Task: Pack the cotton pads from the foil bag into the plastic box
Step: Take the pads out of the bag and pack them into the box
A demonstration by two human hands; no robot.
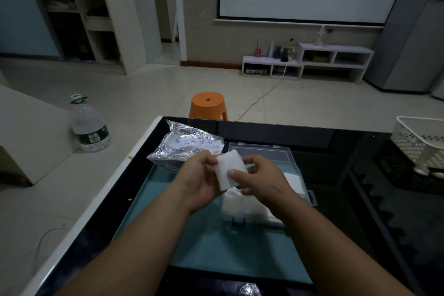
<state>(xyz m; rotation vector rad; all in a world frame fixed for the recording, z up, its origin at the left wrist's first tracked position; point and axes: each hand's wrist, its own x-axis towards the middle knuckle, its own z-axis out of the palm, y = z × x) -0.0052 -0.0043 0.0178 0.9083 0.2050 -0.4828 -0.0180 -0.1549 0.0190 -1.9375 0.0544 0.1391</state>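
Observation:
Both hands hold a stack of white cotton pads (pixel 229 168) above the table. My left hand (pixel 200 180) grips its left side and my right hand (pixel 262 179) pinches its right side, thumb on top. Under them lies the clear plastic box (pixel 292 164) with its lid open toward the back; white pads (pixel 242 209) lie inside it, partly hidden by my right hand. The crumpled silver foil bag (pixel 185 146) lies on the table just behind and left of my left hand.
The table has a dark glass top with a teal mat (pixel 209 243) under the box. A white perforated basket (pixel 420 142) stands at the right edge. An orange stool (pixel 208 106) is behind the table and a large water bottle (pixel 90 127) on the floor at left.

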